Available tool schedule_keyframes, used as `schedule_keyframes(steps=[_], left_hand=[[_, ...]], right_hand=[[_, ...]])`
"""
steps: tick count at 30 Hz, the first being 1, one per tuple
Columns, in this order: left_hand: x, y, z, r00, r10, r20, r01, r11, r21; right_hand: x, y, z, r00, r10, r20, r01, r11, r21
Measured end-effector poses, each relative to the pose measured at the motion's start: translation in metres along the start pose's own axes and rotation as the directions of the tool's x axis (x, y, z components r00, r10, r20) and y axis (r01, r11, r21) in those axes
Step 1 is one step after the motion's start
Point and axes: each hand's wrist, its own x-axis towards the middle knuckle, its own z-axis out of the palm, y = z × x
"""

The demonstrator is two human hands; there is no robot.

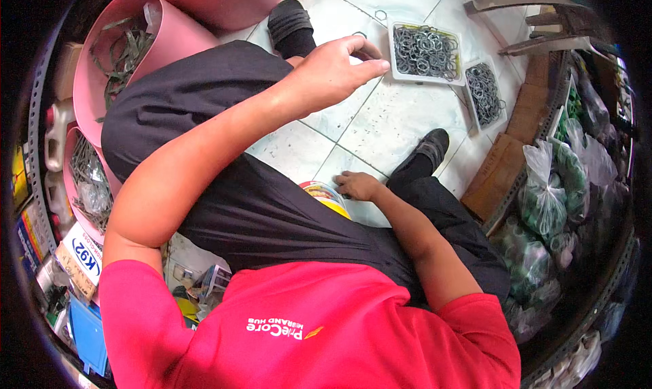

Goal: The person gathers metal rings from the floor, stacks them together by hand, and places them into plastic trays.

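Observation:
My left hand (pixel 341 73) is held out over the tiled floor, just left of a white plastic tray (pixel 400 77) of dark rings (pixel 425 50). Its fingers curl towards the thumb. Whether anything small is between them, I cannot tell. Part of one dark ring (pixel 360 34) shows beyond the knuckles. Low between my legs, my right hand (pixel 360 185) has its fingers a little apart, with no object visible in them. Beside it is a round tub (pixel 326 195) with a red and yellow pattern, partly hidden by my trousers. A second white tray (pixel 471 106) holds more dark rings (pixel 484 91).
Pink bins (pixel 178 37) with dark strips and thin rods stand at left. A single ring (pixel 380 15) lies on the tiles (pixel 379 119). A wooden plank (pixel 494 170) and shelves with plastic bags (pixel 545 195) line the right side. A plastic stool or chair (pixel 530 4) stands beyond.

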Motion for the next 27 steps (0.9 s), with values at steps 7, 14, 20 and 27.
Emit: schedule_keyframes(steps=[7, 14, 20, 27], left_hand=[[-0.001, -0.002, -0.003, 0.996, -0.088, 0.000, 0.088, 0.996, -0.021], [0.003, -0.003, 0.000, 1.000, 0.004, 0.001, -0.004, 1.000, -0.007], [0.001, 0.000, -0.003, 0.999, -0.038, 0.003, 0.038, 0.999, -0.002], [-0.001, -0.003, -0.006, 0.999, -0.034, -0.007, 0.034, 0.999, 0.004]], right_hand=[[-0.009, -0.001, 0.011, 0.995, 0.014, 0.103, -0.015, 1.000, 0.008], [-0.023, 0.007, 0.014, 0.995, 0.091, 0.049, -0.090, 0.996, -0.020], [-0.022, 0.004, 0.009, 0.996, 0.047, 0.082, -0.052, 0.996, 0.066], [-0.015, -0.002, -0.003, 0.989, 0.121, 0.088, -0.126, 0.990, 0.056]])
